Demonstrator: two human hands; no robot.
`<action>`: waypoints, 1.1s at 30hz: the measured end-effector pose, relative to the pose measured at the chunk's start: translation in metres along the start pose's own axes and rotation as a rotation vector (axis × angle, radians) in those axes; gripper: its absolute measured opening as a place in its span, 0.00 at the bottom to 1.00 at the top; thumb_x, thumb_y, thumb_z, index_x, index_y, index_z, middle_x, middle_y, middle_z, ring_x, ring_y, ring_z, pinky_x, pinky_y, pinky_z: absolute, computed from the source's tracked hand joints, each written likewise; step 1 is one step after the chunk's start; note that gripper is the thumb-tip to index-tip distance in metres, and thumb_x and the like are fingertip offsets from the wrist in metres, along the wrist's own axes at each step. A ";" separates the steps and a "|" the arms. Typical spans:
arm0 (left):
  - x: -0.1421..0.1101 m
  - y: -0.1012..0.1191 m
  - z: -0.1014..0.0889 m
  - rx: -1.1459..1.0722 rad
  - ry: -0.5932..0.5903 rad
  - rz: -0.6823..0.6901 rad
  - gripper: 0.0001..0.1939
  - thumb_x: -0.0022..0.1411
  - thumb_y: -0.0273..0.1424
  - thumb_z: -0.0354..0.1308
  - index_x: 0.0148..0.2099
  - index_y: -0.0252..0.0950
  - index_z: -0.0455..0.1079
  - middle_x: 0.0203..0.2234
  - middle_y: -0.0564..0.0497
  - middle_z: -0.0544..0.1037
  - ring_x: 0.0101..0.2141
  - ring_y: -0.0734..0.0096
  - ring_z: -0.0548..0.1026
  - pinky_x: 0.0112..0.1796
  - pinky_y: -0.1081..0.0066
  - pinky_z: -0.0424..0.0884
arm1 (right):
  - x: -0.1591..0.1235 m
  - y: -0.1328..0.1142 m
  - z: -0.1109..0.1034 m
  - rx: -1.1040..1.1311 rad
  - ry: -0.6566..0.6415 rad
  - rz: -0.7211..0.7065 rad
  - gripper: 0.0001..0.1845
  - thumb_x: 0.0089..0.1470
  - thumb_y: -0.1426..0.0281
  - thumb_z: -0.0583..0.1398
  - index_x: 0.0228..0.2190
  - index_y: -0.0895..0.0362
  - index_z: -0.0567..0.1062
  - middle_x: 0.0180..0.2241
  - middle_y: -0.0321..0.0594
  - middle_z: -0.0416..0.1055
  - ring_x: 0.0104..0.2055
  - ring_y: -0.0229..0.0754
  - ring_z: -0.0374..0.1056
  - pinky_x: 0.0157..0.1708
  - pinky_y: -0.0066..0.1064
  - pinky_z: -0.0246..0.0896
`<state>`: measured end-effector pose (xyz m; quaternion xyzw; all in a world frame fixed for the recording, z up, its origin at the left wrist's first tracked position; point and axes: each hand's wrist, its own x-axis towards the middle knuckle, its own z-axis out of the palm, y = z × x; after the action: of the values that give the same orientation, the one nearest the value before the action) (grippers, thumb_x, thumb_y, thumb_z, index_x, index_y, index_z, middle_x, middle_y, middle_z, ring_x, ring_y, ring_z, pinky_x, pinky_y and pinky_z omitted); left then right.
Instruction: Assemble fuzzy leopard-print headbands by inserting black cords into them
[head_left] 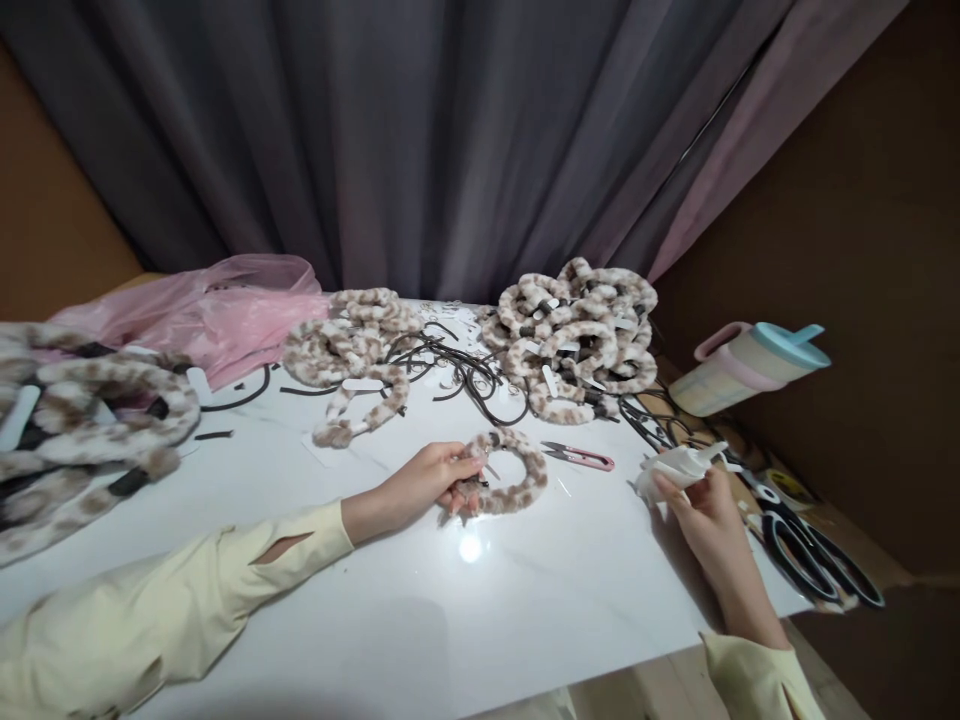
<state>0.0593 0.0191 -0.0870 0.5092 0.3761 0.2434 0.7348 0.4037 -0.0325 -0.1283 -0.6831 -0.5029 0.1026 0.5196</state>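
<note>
My left hand point(442, 478) is closed on one side of a fluffy white-and-brown plush ring point(525, 490), held just over the table. A small metal piece shows by the thumb; the part inside the fingers is hidden. At the right, my right hand point(701, 505) grips a white squeeze bottle with a pointed nozzle point(679, 465), which lies tilted with the nozzle toward the right. Between the hands, pink-handled thread snips point(581, 456) rest on the white table point(420, 620).
Plush rings are heaped at the back right point(592, 330), back middle point(330, 350) and left point(112, 410). Black cords point(472, 365) lie among them. A pink plastic bag point(225, 310) sits behind. A blue-lidded tumbler point(742, 370) and large black scissors point(810, 555) are at the right.
</note>
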 end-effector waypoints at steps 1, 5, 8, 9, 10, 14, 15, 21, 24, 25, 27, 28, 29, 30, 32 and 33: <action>0.000 0.000 0.000 0.001 0.003 -0.001 0.19 0.52 0.45 0.58 0.29 0.33 0.62 0.17 0.51 0.72 0.15 0.80 0.64 0.18 0.78 0.57 | -0.002 -0.001 -0.002 0.017 0.014 0.032 0.25 0.40 0.55 0.62 0.36 0.53 0.61 0.38 0.45 0.69 0.44 0.53 0.68 0.43 0.49 0.65; 0.000 0.002 0.001 0.014 0.014 -0.004 0.19 0.53 0.45 0.58 0.29 0.33 0.62 0.17 0.51 0.72 0.15 0.80 0.64 0.18 0.78 0.56 | -0.021 -0.029 -0.013 -0.075 0.117 -0.018 0.31 0.42 0.59 0.63 0.47 0.54 0.60 0.54 0.54 0.59 0.56 0.58 0.57 0.54 0.51 0.54; -0.001 0.002 0.001 0.021 0.012 -0.001 0.19 0.52 0.45 0.58 0.29 0.33 0.62 0.17 0.51 0.72 0.15 0.80 0.64 0.19 0.78 0.56 | -0.037 -0.067 -0.016 -0.421 0.314 -0.218 0.23 0.50 0.64 0.58 0.48 0.56 0.65 0.51 0.53 0.64 0.52 0.59 0.63 0.51 0.52 0.56; -0.001 0.002 0.000 0.024 0.009 0.001 0.19 0.52 0.45 0.58 0.29 0.33 0.62 0.17 0.51 0.72 0.15 0.80 0.64 0.19 0.78 0.57 | -0.039 -0.078 -0.015 -0.482 0.339 -0.318 0.17 0.53 0.66 0.57 0.45 0.56 0.68 0.47 0.52 0.68 0.50 0.58 0.65 0.50 0.50 0.58; -0.001 0.002 0.000 0.026 0.007 0.001 0.19 0.53 0.45 0.58 0.29 0.33 0.62 0.17 0.51 0.72 0.15 0.80 0.64 0.19 0.78 0.57 | -0.040 -0.087 -0.012 -0.514 0.219 -0.427 0.14 0.55 0.68 0.55 0.44 0.56 0.69 0.45 0.51 0.69 0.48 0.55 0.66 0.49 0.48 0.59; -0.001 0.001 0.000 0.019 0.000 0.002 0.18 0.54 0.45 0.57 0.29 0.33 0.61 0.17 0.50 0.73 0.15 0.80 0.64 0.18 0.78 0.56 | -0.029 -0.099 0.004 -0.577 -0.094 -0.764 0.09 0.56 0.73 0.52 0.38 0.56 0.71 0.41 0.48 0.71 0.46 0.51 0.66 0.44 0.45 0.62; -0.001 0.000 0.000 0.018 -0.001 0.005 0.18 0.54 0.44 0.56 0.29 0.33 0.61 0.17 0.50 0.73 0.15 0.80 0.64 0.18 0.78 0.55 | -0.026 -0.098 0.008 -0.611 -0.113 -0.779 0.09 0.56 0.73 0.52 0.37 0.57 0.71 0.41 0.48 0.71 0.45 0.51 0.66 0.43 0.45 0.62; 0.001 0.000 0.000 0.028 0.002 0.017 0.17 0.55 0.43 0.56 0.29 0.33 0.61 0.17 0.50 0.73 0.16 0.80 0.64 0.19 0.79 0.56 | -0.012 -0.090 0.012 -0.716 0.004 -0.662 0.11 0.57 0.66 0.52 0.34 0.59 0.71 0.33 0.48 0.72 0.35 0.48 0.65 0.35 0.39 0.60; 0.001 0.000 0.000 0.028 0.002 0.014 0.16 0.55 0.42 0.55 0.29 0.33 0.61 0.17 0.50 0.73 0.15 0.80 0.64 0.18 0.79 0.56 | 0.004 -0.079 0.014 -0.743 -0.043 -0.532 0.21 0.55 0.55 0.51 0.31 0.60 0.71 0.30 0.48 0.70 0.29 0.46 0.64 0.30 0.35 0.58; 0.001 0.000 0.000 0.028 0.006 0.012 0.16 0.55 0.42 0.55 0.29 0.33 0.61 0.17 0.50 0.73 0.15 0.80 0.64 0.18 0.79 0.56 | 0.010 -0.075 0.015 -0.767 -0.100 -0.462 0.23 0.54 0.52 0.50 0.28 0.59 0.70 0.27 0.47 0.70 0.27 0.45 0.63 0.28 0.34 0.56; 0.000 0.001 0.000 0.034 0.006 0.007 0.16 0.55 0.42 0.55 0.29 0.33 0.61 0.17 0.50 0.73 0.16 0.80 0.64 0.18 0.79 0.56 | 0.023 -0.068 0.020 -0.840 -0.232 -0.290 0.24 0.52 0.50 0.51 0.20 0.57 0.67 0.21 0.44 0.67 0.23 0.42 0.61 0.24 0.31 0.52; 0.000 0.001 0.001 0.040 0.003 0.008 0.16 0.56 0.42 0.55 0.29 0.33 0.61 0.17 0.50 0.73 0.16 0.80 0.64 0.19 0.79 0.56 | 0.029 -0.066 0.023 -0.879 -0.294 -0.206 0.23 0.50 0.50 0.52 0.17 0.56 0.64 0.19 0.42 0.65 0.22 0.41 0.60 0.23 0.31 0.50; -0.001 0.001 0.001 0.047 -0.001 0.011 0.16 0.56 0.42 0.54 0.29 0.33 0.61 0.17 0.50 0.73 0.16 0.80 0.64 0.19 0.79 0.56 | 0.034 -0.064 0.025 -0.911 -0.343 -0.137 0.23 0.48 0.51 0.53 0.15 0.55 0.62 0.17 0.40 0.63 0.20 0.40 0.58 0.22 0.30 0.48; -0.001 0.001 0.001 0.053 -0.004 0.015 0.16 0.56 0.42 0.54 0.29 0.33 0.61 0.18 0.49 0.73 0.16 0.80 0.64 0.19 0.79 0.56 | 0.039 -0.064 0.027 -0.933 -0.382 -0.087 0.23 0.46 0.52 0.55 0.13 0.54 0.59 0.15 0.39 0.61 0.19 0.39 0.56 0.21 0.30 0.46; -0.001 0.000 0.000 0.061 -0.009 0.021 0.17 0.56 0.43 0.54 0.29 0.33 0.60 0.18 0.49 0.74 0.16 0.81 0.63 0.19 0.79 0.56 | 0.044 -0.065 0.028 -0.941 -0.438 -0.037 0.23 0.43 0.53 0.56 0.10 0.54 0.56 0.12 0.36 0.56 0.17 0.37 0.53 0.19 0.29 0.43; 0.000 0.000 0.000 0.061 -0.011 0.023 0.17 0.57 0.43 0.54 0.29 0.33 0.60 0.18 0.49 0.74 0.16 0.81 0.64 0.19 0.79 0.56 | 0.045 -0.066 0.027 -0.934 -0.460 -0.029 0.24 0.42 0.54 0.57 0.09 0.54 0.55 0.11 0.35 0.55 0.16 0.36 0.51 0.19 0.29 0.42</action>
<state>0.0589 0.0190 -0.0872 0.5370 0.3737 0.2374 0.7181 0.3688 0.0167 -0.0696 -0.7949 -0.6056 0.0077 0.0368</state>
